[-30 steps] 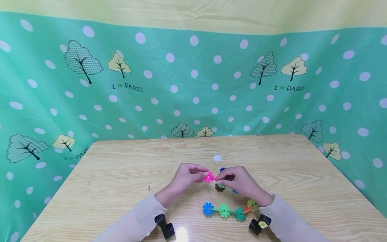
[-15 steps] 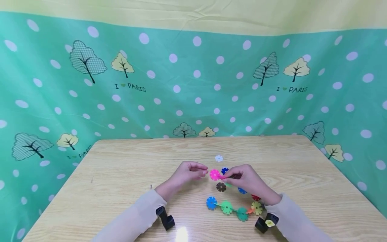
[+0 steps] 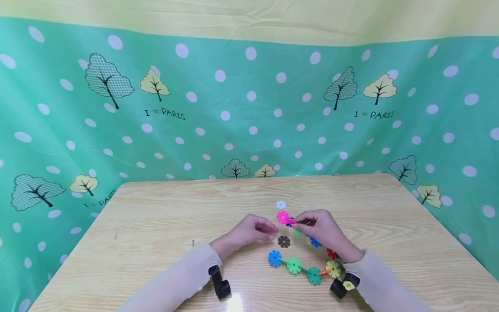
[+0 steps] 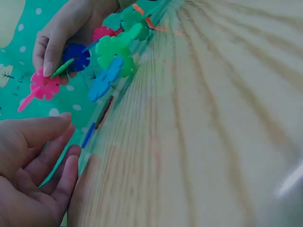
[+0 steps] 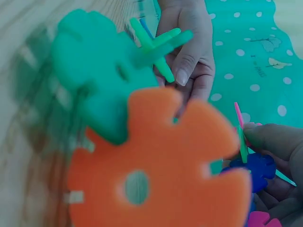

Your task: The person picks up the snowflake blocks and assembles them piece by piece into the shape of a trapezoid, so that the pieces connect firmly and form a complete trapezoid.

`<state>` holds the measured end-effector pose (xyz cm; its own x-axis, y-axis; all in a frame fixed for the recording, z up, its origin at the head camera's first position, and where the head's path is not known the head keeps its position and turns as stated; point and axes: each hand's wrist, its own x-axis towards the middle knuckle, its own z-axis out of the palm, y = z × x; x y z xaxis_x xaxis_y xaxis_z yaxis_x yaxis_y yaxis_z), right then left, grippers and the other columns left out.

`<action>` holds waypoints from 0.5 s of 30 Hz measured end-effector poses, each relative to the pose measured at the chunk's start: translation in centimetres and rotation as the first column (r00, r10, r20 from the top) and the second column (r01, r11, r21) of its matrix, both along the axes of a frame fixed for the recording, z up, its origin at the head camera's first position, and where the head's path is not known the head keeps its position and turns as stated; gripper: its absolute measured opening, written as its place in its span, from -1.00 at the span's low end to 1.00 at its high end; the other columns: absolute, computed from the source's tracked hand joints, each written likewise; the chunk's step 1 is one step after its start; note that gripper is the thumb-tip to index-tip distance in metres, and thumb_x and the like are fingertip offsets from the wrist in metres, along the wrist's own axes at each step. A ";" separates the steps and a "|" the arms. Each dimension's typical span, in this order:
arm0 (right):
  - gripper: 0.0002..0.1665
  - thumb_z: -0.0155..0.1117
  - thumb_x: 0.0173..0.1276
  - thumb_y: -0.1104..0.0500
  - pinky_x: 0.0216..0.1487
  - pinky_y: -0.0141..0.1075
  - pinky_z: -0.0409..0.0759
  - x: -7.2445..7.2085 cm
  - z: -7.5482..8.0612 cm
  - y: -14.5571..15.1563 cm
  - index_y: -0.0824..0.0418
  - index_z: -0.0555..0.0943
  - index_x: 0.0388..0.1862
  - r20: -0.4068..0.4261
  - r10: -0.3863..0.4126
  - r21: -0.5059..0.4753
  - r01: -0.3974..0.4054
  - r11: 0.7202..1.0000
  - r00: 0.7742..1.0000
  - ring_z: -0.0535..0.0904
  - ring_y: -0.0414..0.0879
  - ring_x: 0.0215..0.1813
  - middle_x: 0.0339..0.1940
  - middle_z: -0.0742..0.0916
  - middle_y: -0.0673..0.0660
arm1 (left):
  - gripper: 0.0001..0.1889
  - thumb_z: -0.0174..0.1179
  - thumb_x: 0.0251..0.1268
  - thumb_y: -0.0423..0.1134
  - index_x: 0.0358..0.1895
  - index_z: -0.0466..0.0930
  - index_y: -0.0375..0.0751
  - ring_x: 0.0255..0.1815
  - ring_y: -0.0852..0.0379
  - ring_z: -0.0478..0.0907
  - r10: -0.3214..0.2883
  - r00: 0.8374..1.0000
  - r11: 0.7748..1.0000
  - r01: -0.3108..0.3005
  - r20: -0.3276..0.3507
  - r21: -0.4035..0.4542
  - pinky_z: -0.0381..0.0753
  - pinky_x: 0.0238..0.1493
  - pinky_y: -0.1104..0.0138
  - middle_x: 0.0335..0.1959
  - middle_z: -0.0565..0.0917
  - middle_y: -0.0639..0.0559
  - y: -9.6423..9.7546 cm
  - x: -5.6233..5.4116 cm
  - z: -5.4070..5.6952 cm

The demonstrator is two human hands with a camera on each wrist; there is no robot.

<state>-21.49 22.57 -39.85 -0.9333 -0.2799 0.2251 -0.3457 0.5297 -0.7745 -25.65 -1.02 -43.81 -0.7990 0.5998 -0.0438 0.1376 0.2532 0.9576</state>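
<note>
In the head view, my right hand [image 3: 325, 229] pinches the pink end of a chain of notched plastic snowflake discs. An upright pink disc [image 3: 283, 217] sticks out left of those fingers. From the hand the chain curves round through blue, red, yellow [image 3: 333, 269], orange, teal and green discs to a light blue disc [image 3: 274, 258]. My left hand [image 3: 251, 232] is empty, fingers loosely bent, beside a loose brown disc [image 3: 283, 242]. Big in the right wrist view, an orange disc [image 5: 161, 156] and a teal disc [image 5: 94, 71] partly cover the left hand.
Beyond the hands lies a loose white disc [image 3: 281, 204] on the wooden table [image 3: 175, 208]. A dark blue disc [image 3: 289, 221] shows partly behind the pink one. Far left of these is a tiny dark object [image 3: 192, 242]. A green dotted curtain [image 3: 249, 112] hangs behind the table.
Both hands held the pink discs at first; the left has let go and shifted right, nearer the brown disc. The right hand has carried the chain's pink end right and slightly away.
</note>
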 end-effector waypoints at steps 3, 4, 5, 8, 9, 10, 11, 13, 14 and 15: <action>-0.88 0.37 0.19 0.24 -0.42 -0.40 0.60 -0.1 0.0 0.1 0.26 0.72 -0.31 -0.002 -0.020 0.002 0.020 1.000 1.000 0.60 -0.22 -0.41 -0.34 0.75 0.13 | -0.73 0.34 0.05 -0.41 -0.11 0.68 -0.20 -0.10 0.20 0.62 -0.058 0.996 0.998 0.057 -0.068 -0.026 0.56 -0.03 0.42 -0.13 0.71 0.01 0.6 -0.1 -0.3; -0.88 0.37 0.19 0.24 -0.41 -0.40 0.60 -0.1 0.0 0.1 0.26 0.72 -0.30 -0.004 -0.024 0.004 0.024 1.000 1.000 0.60 -0.22 -0.41 -0.34 0.75 0.12 | -0.73 0.35 0.05 -0.40 -0.11 0.68 -0.20 -0.11 0.21 0.62 -0.076 0.993 0.997 0.072 -0.092 -0.037 0.55 -0.04 0.44 -0.13 0.71 0.01 0.8 -0.1 -0.3; -0.88 0.37 0.19 0.24 -0.40 -0.40 0.60 -0.1 0.0 0.1 0.25 0.72 -0.30 -0.002 -0.028 0.006 0.028 1.000 1.000 0.60 -0.22 -0.40 -0.34 0.75 0.11 | -0.73 0.35 0.06 -0.39 -0.11 0.68 -0.20 -0.12 0.22 0.62 -0.092 0.989 0.995 0.087 -0.112 -0.046 0.56 -0.06 0.44 -0.13 0.71 0.01 0.9 -0.1 -0.3; -0.88 0.37 0.19 0.24 -0.38 -0.41 0.61 -0.2 -0.1 0.0 0.24 0.72 -0.29 -0.007 -0.038 0.018 0.039 0.999 0.999 0.61 -0.21 -0.39 -0.33 0.75 0.10 | -0.72 0.35 0.07 -0.38 -0.10 0.69 -0.18 -0.18 0.27 0.60 -0.128 0.979 0.990 0.115 -0.160 -0.086 0.56 -0.14 0.46 -0.12 0.71 0.05 1.4 -0.2 -0.4; -0.88 0.37 0.19 0.24 -0.37 -0.41 0.61 -0.2 -0.1 0.0 0.24 0.72 -0.29 -0.008 -0.041 0.022 0.042 0.999 0.999 0.61 -0.21 -0.39 -0.33 0.75 0.10 | -0.72 0.35 0.07 -0.37 -0.09 0.69 -0.18 -0.20 0.29 0.59 -0.135 0.976 0.988 0.118 -0.174 -0.104 0.55 -0.16 0.47 -0.11 0.71 0.06 1.5 -0.2 -0.3; -0.88 0.37 0.19 0.24 -0.36 -0.41 0.61 -0.3 -0.2 0.0 0.24 0.72 -0.29 -0.008 -0.043 0.025 0.044 0.999 0.999 0.61 -0.21 -0.38 -0.33 0.76 0.10 | -0.72 0.36 0.07 -0.37 -0.09 0.69 -0.17 -0.23 0.30 0.58 -0.143 0.972 0.985 0.122 -0.184 -0.120 0.54 -0.19 0.48 -0.11 0.71 0.07 1.6 -0.2 -0.2; -0.89 0.37 0.19 0.24 -0.36 -0.42 0.60 -0.3 -0.2 0.0 0.23 0.72 -0.29 -0.009 -0.046 0.029 0.047 0.998 0.999 0.61 -0.20 -0.38 -0.32 0.76 0.10 | -0.71 0.36 0.06 -0.38 -0.08 0.69 -0.16 -0.25 0.31 0.56 -0.151 0.970 0.983 0.126 -0.191 -0.136 0.54 -0.22 0.48 -0.11 0.71 0.08 1.7 -0.2 -0.2; -0.88 0.37 0.19 0.25 -0.36 -0.42 0.61 -0.4 -0.2 0.0 0.24 0.72 -0.28 -0.009 -0.043 0.032 0.043 0.999 0.999 0.62 -0.20 -0.37 -0.31 0.76 0.11 | -0.70 0.37 0.05 -0.38 -0.08 0.69 -0.16 -0.31 0.34 0.52 -0.164 0.965 0.978 0.131 -0.205 -0.163 0.52 -0.28 0.49 -0.12 0.71 0.09 1.8 -0.3 0.0; -0.88 0.36 0.19 0.25 -0.36 -0.42 0.61 -0.4 -0.2 0.1 0.24 0.72 -0.28 -0.007 -0.038 0.032 0.039 0.999 0.999 0.62 -0.20 -0.37 -0.30 0.76 0.11 | -0.70 0.37 0.04 -0.38 -0.09 0.70 -0.16 -0.35 0.35 0.50 -0.170 0.963 0.975 0.134 -0.210 -0.175 0.50 -0.32 0.50 -0.13 0.72 0.09 1.8 -0.3 0.0; -0.88 0.36 0.20 0.25 -0.36 -0.42 0.61 -0.4 -0.2 0.1 0.25 0.72 -0.28 -0.005 -0.033 0.032 0.033 0.999 0.999 0.62 -0.19 -0.37 -0.30 0.76 0.12 | -0.70 0.38 0.04 -0.39 -0.10 0.70 -0.16 -0.39 0.35 0.48 -0.176 0.962 0.973 0.138 -0.211 -0.183 0.49 -0.36 0.51 -0.14 0.72 0.10 1.9 -0.4 0.1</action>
<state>-21.92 22.67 -40.05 -0.9412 -0.2558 0.2209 -0.3310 0.5652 -0.7557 -26.00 0.86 -43.74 -0.6960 0.7179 0.0171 0.3949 0.3627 0.8441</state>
